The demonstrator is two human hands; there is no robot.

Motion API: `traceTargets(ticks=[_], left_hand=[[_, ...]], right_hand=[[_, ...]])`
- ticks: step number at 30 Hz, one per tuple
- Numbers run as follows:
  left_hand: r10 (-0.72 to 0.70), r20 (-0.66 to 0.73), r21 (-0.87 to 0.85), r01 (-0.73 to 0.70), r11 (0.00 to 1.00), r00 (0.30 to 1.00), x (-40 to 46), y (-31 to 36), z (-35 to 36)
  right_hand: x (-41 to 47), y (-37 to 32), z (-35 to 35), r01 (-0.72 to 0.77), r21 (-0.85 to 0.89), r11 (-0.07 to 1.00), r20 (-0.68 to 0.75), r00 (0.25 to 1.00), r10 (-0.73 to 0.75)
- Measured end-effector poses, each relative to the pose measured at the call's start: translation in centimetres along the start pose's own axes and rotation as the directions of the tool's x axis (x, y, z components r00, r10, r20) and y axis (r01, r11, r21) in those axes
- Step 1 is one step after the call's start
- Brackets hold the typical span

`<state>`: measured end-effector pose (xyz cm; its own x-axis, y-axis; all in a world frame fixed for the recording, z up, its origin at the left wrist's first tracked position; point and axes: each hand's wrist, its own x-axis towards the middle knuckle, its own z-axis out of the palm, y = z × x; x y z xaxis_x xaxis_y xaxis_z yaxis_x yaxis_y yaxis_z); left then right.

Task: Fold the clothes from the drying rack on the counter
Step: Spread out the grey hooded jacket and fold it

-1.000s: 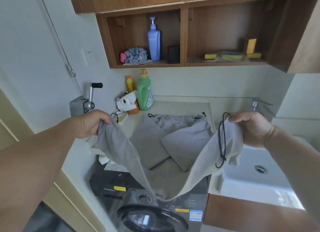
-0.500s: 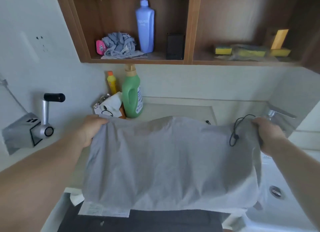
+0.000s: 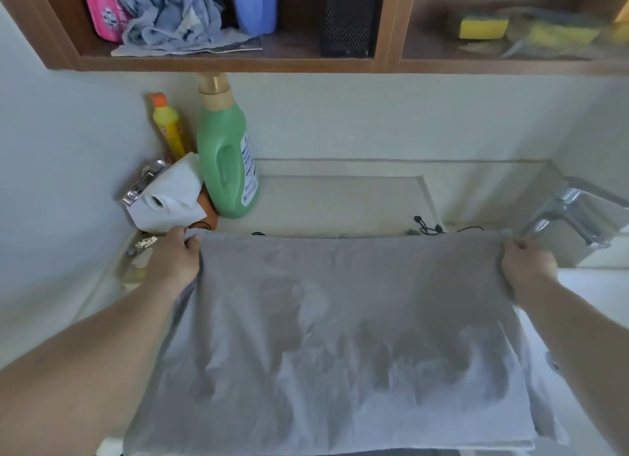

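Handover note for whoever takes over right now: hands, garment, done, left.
Left hand: grip on the far left corner of the grey garment.
Right hand: grip pinching the far right corner, close to the faucet.
Garment: spread flat across the counter, far edge pulled straight between the hands, near edge at the counter's front. Black drawstrings of something lie just past the far edge.
Done: garment laid out flat.
Left: no fold of this piece visible yet; probably let go, smooth it, fold it. Whether more clothes wait on the rack cannot be seen.
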<state>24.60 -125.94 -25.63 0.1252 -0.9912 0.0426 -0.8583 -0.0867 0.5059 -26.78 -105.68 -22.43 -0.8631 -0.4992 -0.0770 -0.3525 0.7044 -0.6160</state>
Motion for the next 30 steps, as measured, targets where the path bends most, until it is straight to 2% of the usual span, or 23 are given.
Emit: traceTargets(ticks=[5,9,12,14,16,19,21,23,24,26,28,30], left_hand=[[0.037,0.005,0.141,-0.037,0.989,0.999,0.4,0.0,0.5],[0.024,-0.146,0.143,-0.003,0.99,0.989,-1.2,0.8,0.7],[0.153,-0.195,0.252,-0.102,0.962,0.969,-3.7,3.1,1.2],[0.256,-0.098,0.276,-0.221,0.936,0.962,-7.0,5.8,1.8],[0.296,0.085,0.251,-0.308,0.918,0.951,-11.7,9.0,3.1],[0.307,0.388,0.259,-0.422,0.869,0.869,-18.2,12.7,5.3],[0.316,0.482,0.284,-0.487,0.826,0.817,-20.9,13.9,7.0],[0.29,0.496,0.313,-0.48,0.819,0.819,-21.8,14.4,8.8],[0.269,0.489,0.334,-0.463,0.821,0.83,-21.8,14.4,9.6],[0.243,0.482,0.36,-0.443,0.821,0.842,-21.7,14.8,11.1],[0.23,0.478,0.373,-0.433,0.821,0.848,-21.0,14.6,11.8],[0.225,0.481,0.372,-0.43,0.823,0.847,-20.4,14.1,11.9]], right_hand=[[2.4,-0.1,1.1,0.041,-0.074,0.996,0.038,0.999,-0.038],[3.5,-0.2,2.3,0.07,-0.125,0.99,0.081,0.995,-0.06],[4.5,-0.3,2.7,0.058,-0.135,0.989,0.101,0.994,-0.044],[4.9,-0.3,2.9,0.056,-0.128,0.99,0.106,0.993,-0.043],[5.1,-0.2,3.0,0.048,-0.096,0.994,0.102,0.994,-0.039],[5.0,-0.6,2.9,0.02,-0.052,0.998,0.093,0.996,-0.016],[3.7,-1.7,3.0,-0.009,-0.059,0.998,0.071,0.997,0.013],[0.5,-3.3,3.5,0.067,-0.092,0.993,0.08,0.995,-0.06],[-1.9,-4.2,4.1,0.179,-0.089,0.98,0.129,0.977,-0.167],[-7.2,-4.9,5.2,0.411,-0.047,0.91,0.292,0.877,-0.381],[-12.5,-4.8,6.8,0.533,-0.052,0.845,0.487,0.752,-0.444],[-15.6,-3.3,8.7,0.625,-0.122,0.771,0.58,0.675,-0.456]])
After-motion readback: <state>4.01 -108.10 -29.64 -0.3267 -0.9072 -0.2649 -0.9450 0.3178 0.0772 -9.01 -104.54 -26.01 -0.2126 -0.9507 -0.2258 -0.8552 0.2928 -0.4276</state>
